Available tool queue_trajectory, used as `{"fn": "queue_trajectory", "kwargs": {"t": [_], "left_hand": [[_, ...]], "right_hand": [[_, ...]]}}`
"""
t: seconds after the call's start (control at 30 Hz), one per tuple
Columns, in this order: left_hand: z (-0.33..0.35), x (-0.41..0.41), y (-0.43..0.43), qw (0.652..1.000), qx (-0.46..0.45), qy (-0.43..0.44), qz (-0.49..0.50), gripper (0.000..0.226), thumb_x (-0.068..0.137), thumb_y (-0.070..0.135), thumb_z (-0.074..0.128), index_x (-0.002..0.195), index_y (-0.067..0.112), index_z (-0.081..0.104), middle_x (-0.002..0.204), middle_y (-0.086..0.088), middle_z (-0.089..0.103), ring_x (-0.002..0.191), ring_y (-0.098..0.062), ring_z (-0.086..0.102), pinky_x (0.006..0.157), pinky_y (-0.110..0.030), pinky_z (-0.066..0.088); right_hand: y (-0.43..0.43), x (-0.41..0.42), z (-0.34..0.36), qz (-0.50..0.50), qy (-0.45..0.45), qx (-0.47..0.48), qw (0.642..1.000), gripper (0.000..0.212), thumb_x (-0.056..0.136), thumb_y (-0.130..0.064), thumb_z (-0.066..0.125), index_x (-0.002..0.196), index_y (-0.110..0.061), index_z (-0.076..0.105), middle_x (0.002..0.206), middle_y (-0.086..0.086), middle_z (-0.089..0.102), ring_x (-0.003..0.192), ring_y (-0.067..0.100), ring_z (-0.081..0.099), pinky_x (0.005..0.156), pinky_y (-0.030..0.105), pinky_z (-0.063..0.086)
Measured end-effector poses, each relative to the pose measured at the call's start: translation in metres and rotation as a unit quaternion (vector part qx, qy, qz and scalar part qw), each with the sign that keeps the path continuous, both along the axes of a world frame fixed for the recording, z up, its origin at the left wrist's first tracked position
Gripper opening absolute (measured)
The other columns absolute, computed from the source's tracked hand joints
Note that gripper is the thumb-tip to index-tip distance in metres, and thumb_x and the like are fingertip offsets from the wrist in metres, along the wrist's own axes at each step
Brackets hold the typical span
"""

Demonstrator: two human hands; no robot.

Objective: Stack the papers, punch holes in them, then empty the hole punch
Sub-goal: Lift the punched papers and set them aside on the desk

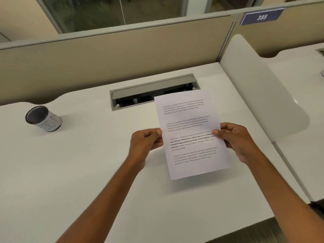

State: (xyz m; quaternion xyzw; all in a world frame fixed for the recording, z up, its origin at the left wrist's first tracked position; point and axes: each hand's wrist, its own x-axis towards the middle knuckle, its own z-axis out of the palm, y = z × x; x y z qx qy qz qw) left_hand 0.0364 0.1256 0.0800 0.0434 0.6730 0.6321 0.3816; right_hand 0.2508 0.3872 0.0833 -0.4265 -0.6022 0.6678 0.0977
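I hold the white printed papers (189, 132) upright above the white desk (78, 172), a little right of centre. My left hand (146, 142) pinches their left edge and my right hand (236, 141) grips their right edge, thumb on the printed face. Several paragraphs of text face me. Whether it is one sheet or more I cannot tell. No hole punch is in view.
A cylindrical cup (43, 118) stands at the desk's far left. A grey cable hatch (154, 90) lies open in the desk behind the papers. Beige partition walls (122, 55) border the back, and a white divider panel (259, 92) stands at the right.
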Motion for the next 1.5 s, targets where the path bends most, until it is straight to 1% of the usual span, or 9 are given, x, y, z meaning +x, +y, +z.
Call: {"fn": "queue_trajectory", "kwargs": {"t": [0.17, 0.5, 0.57, 0.67, 0.77, 0.87, 1.0, 1.17, 1.5], "left_hand": [[-0.006, 0.005, 0.048, 0.999, -0.004, -0.014, -0.034, 0.017, 0.104, 0.015, 0.075, 0.113, 0.004, 0.084, 0.11, -0.008, 0.087, 0.103, -0.027, 0.085, 0.094, -0.038, 0.069], [-0.036, 0.008, 0.162, 0.997, -0.056, -0.042, -0.044, 0.012, 0.101, 0.012, 0.078, 0.104, 0.002, 0.084, 0.103, -0.005, 0.088, 0.095, -0.023, 0.086, 0.085, -0.036, 0.071], [-0.042, 0.011, 0.184, 0.996, -0.058, -0.056, -0.042, 0.012, 0.101, 0.011, 0.078, 0.106, 0.001, 0.083, 0.104, -0.006, 0.088, 0.094, -0.022, 0.086, 0.088, -0.038, 0.071], [-0.052, 0.015, 0.214, 0.994, -0.061, -0.087, -0.04, 0.016, 0.101, 0.009, 0.078, 0.111, -0.003, 0.081, 0.107, -0.011, 0.087, 0.092, -0.023, 0.085, 0.087, -0.038, 0.071], [-0.061, 0.022, 0.237, 0.991, -0.065, -0.116, -0.027, 0.018, 0.1, 0.004, 0.078, 0.114, -0.008, 0.078, 0.109, -0.017, 0.085, 0.089, -0.025, 0.084, 0.076, -0.032, 0.07], [-0.069, 0.03, 0.255, 0.988, -0.073, -0.136, -0.02, 0.018, 0.099, 0.0, 0.078, 0.114, -0.01, 0.077, 0.109, -0.021, 0.084, 0.082, -0.025, 0.082, 0.063, -0.027, 0.068], [-0.08, 0.039, 0.275, 0.984, -0.088, -0.156, -0.005, 0.013, 0.097, -0.003, 0.078, 0.107, -0.011, 0.077, 0.102, -0.022, 0.085, 0.077, -0.03, 0.085, 0.057, -0.032, 0.067], [-0.097, 0.043, 0.293, 0.984, -0.096, -0.148, 0.019, 0.007, 0.094, -0.004, 0.079, 0.098, -0.009, 0.078, 0.098, -0.021, 0.085, 0.08, -0.035, 0.086, 0.08, -0.05, 0.071], [-0.101, 0.038, 0.301, 0.986, -0.113, -0.12, 0.038, 0.007, 0.092, -0.002, 0.082, 0.095, -0.007, 0.079, 0.096, -0.02, 0.085, 0.079, -0.033, 0.086, 0.08, -0.049, 0.072]], "right_hand": [[0.042, 0.009, 0.001, -0.002, -0.012, 0.014, 1.0, 0.017, 0.093, -0.017, 0.087, 0.108, -0.01, 0.08, 0.105, 0.009, 0.087, 0.084, 0.018, 0.083, 0.067, 0.027, 0.065], [0.12, -0.002, -0.022, -0.077, -0.086, 0.08, 0.99, 0.012, 0.092, -0.005, 0.084, 0.101, -0.013, 0.081, 0.095, 0.005, 0.087, 0.07, 0.011, 0.08, 0.056, 0.021, 0.059], [0.136, -0.005, -0.028, -0.09, -0.109, 0.11, 0.984, 0.015, 0.09, -0.004, 0.085, 0.092, -0.019, 0.081, 0.091, 0.002, 0.086, 0.074, 0.015, 0.079, 0.062, 0.024, 0.06], [0.159, -0.009, -0.041, -0.099, -0.151, 0.167, 0.969, 0.02, 0.088, -0.006, 0.086, 0.086, -0.024, 0.077, 0.09, -0.001, 0.081, 0.087, 0.022, 0.077, 0.083, 0.034, 0.062], [0.179, -0.009, -0.053, -0.091, -0.198, 0.209, 0.953, 0.015, 0.089, -0.012, 0.086, 0.101, -0.018, 0.08, 0.102, 0.004, 0.082, 0.097, 0.027, 0.078, 0.093, 0.042, 0.064], [0.194, -0.005, -0.065, -0.086, -0.24, 0.239, 0.937, 0.02, 0.09, -0.014, 0.084, 0.11, -0.014, 0.081, 0.106, 0.005, 0.081, 0.101, 0.031, 0.077, 0.095, 0.046, 0.064], [0.206, -0.004, -0.076, -0.091, -0.271, 0.269, 0.92, 0.03, 0.093, -0.015, 0.081, 0.123, -0.014, 0.079, 0.122, 0.008, 0.08, 0.111, 0.033, 0.074, 0.099, 0.046, 0.062], [0.21, -0.008, -0.084, -0.081, -0.298, 0.318, 0.896, 0.039, 0.1, -0.013, 0.071, 0.139, -0.013, 0.068, 0.138, 0.01, 0.075, 0.122, 0.035, 0.071, 0.094, 0.04, 0.056], [0.206, -0.019, -0.082, -0.026, -0.334, 0.351, 0.875, 0.048, 0.104, -0.024, 0.069, 0.15, -0.013, 0.061, 0.147, 0.014, 0.064, 0.133, 0.037, 0.063, 0.103, 0.048, 0.054]]}}
